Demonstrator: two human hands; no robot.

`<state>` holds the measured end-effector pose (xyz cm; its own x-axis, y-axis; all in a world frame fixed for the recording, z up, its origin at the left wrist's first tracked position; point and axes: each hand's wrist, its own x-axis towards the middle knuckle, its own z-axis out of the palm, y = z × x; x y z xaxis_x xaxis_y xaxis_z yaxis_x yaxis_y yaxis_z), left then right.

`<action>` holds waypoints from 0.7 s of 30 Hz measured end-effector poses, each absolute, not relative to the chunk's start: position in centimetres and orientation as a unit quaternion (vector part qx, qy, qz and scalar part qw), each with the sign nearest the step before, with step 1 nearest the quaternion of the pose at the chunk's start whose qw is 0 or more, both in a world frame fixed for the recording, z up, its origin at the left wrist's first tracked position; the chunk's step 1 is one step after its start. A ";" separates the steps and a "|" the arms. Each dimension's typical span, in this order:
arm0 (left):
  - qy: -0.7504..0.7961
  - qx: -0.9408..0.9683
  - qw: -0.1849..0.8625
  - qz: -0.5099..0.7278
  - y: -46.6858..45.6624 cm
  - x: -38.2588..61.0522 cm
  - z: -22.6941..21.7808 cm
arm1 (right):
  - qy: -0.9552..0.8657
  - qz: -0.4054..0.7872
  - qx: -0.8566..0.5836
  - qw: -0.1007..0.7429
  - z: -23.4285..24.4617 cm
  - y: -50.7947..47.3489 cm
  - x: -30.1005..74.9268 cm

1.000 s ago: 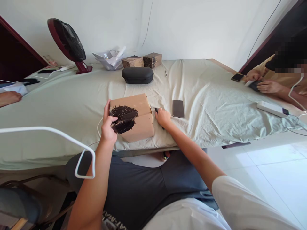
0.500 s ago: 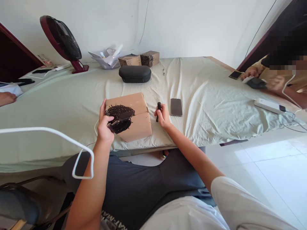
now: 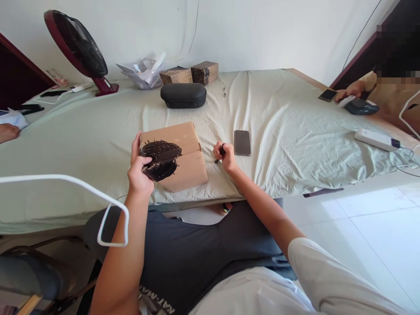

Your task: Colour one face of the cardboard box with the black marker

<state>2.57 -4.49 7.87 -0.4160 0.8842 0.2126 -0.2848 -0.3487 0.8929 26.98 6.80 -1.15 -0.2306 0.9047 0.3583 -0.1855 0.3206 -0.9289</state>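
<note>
1. Works at a cloth-covered table (image 3: 282,113), seemingly partway through inking a cardboard box (image 3: 192,166) set near the close edge; looks caught between strokes.
2. Braces that cardboard box with the left hand (image 3: 141,177), clasped around its left side with the thumb over a dense black patch (image 3: 166,148).
3. Grips a dark marker (image 3: 223,150) in the right hand (image 3: 226,156), curled into a fist apart from the box; impossible to say whether capped.
4. Calls, by this view, for bringing the marker's tip to the cardboard under a steady left hold.
5. Shares the table with others, judging by a hand at far left (image 3: 8,132) and a hand at far right (image 3: 354,89).
6. Faces a maroon-rimmed fan (image 3: 77,43), a black case (image 3: 183,96) and two small patterned boxes (image 3: 205,73) toward the wall.
7. Must mind a white cable (image 3: 59,177) looping before the left forearm, and a phone (image 3: 243,142) just beside the right hand.
8. Includes, farther back, a slim pen-like item (image 3: 225,92).
</note>
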 end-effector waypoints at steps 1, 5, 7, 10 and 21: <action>0.412 0.369 0.393 0.735 -4.5 2.5 7.8 | -0.612 0.491 -0.293 0.546 -1.2 6.8 27.1; 0.422 0.373 0.387 0.730 -4.5 2.5 7.7 | -0.646 0.471 -0.230 0.555 -0.9 6.6 27.4; 0.417 0.366 0.392 0.734 -4.4 2.5 7.7 | -0.657 0.475 -0.212 0.547 -0.8 6.7 27.4; 0.394 0.348 0.391 0.756 -4.3 2.7 7.7 | -0.660 0.478 -0.211 0.540 -0.8 7.0 27.4; 0.372 0.340 0.400 0.766 -4.1 2.8 7.6 | -0.806 0.327 -0.347 0.351 -0.9 7.9 27.9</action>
